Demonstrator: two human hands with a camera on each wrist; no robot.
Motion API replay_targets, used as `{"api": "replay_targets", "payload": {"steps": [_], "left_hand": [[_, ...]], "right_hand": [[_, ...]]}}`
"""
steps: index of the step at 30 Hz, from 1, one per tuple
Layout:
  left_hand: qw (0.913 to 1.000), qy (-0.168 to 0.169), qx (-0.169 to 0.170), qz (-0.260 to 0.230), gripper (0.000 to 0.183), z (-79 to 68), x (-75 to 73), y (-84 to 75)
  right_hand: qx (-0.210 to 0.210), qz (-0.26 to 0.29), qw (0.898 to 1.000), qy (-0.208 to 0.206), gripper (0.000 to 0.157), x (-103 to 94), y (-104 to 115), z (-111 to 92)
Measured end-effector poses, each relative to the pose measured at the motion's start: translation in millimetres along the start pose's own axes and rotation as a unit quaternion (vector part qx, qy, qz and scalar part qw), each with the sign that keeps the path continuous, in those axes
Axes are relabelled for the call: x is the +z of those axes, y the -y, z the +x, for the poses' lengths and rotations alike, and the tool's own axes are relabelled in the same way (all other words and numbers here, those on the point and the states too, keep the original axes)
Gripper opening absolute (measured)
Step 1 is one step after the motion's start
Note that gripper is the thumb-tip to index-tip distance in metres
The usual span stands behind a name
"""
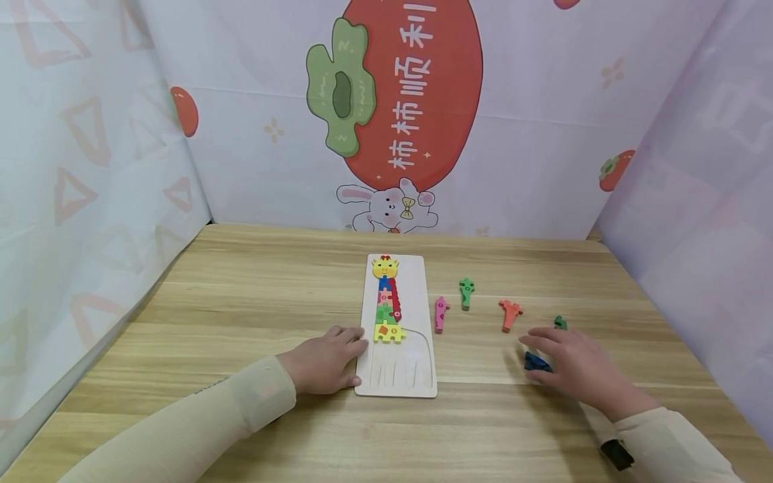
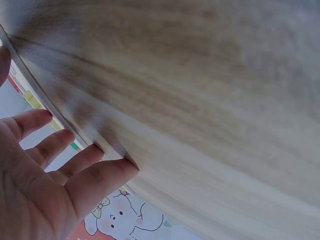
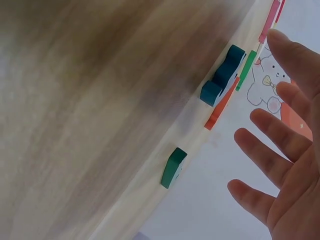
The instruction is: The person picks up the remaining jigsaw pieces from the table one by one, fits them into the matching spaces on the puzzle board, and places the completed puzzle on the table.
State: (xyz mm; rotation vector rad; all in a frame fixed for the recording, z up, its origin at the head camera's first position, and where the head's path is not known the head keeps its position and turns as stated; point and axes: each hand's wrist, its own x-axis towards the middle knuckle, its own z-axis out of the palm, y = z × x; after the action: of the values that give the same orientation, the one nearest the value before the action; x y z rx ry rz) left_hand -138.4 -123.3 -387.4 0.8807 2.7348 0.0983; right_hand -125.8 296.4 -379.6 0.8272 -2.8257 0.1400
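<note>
A pale wooden puzzle board point(image 1: 413, 288) carries a partly filled giraffe: a yellow head point(image 1: 385, 266), a red mane piece point(image 1: 395, 300) and several coloured neck and body pieces. My left hand point(image 1: 326, 359) touches the board's left edge with fingertips and thumb, its fingers loosely bent. Spread over a dark blue puzzle piece point(image 1: 536, 363) is my right hand point(image 1: 580, 365). In the right wrist view a gap shows between those fingers and the blue piece point(image 3: 226, 75). A dark green piece point(image 1: 560, 323) lies just beyond the right hand, partly hidden by it.
Between the board and my right hand lie a pink piece point(image 1: 441, 314), a green piece point(image 1: 467, 294) and an orange piece point(image 1: 510, 315) on the wooden table point(image 1: 272, 282). Printed cloth walls point(image 1: 531, 134) enclose the table at the back and both sides.
</note>
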Motion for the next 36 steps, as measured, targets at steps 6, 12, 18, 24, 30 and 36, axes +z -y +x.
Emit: {"api": "replay_targets", "payload": {"steps": [6,12,18,24,30,36], "left_hand": [[1.0,-0.001,0.0,0.002,0.064,0.7,0.8,0.1],[1.0,-0.004,-0.001,0.004,0.064,1.4,2.8,0.9],[1.0,-0.002,-0.002,-0.002,0.063,0.6,1.2,0.0],[1.0,-0.004,-0.002,0.0,0.064,1.0,1.7,0.6],[1.0,-0.005,0.0,0.001,0.063,1.6,2.7,1.3],[1.0,-0.006,0.002,0.005,0.063,1.4,2.5,1.0]], "right_hand": [[0.024,0.008,0.999,0.041,0.054,-1.6,0.7,0.0],[0.015,0.012,0.999,0.048,0.053,-3.3,-0.2,1.6],[0.023,0.013,0.997,0.072,0.047,-4.3,-2.8,0.2],[0.033,0.019,0.995,0.093,0.036,-4.1,-3.1,-2.4],[0.033,0.017,0.995,0.093,0.035,-4.0,-3.7,-3.8],[0.042,0.022,0.994,0.096,0.036,-5.3,-3.3,-3.5]]}}
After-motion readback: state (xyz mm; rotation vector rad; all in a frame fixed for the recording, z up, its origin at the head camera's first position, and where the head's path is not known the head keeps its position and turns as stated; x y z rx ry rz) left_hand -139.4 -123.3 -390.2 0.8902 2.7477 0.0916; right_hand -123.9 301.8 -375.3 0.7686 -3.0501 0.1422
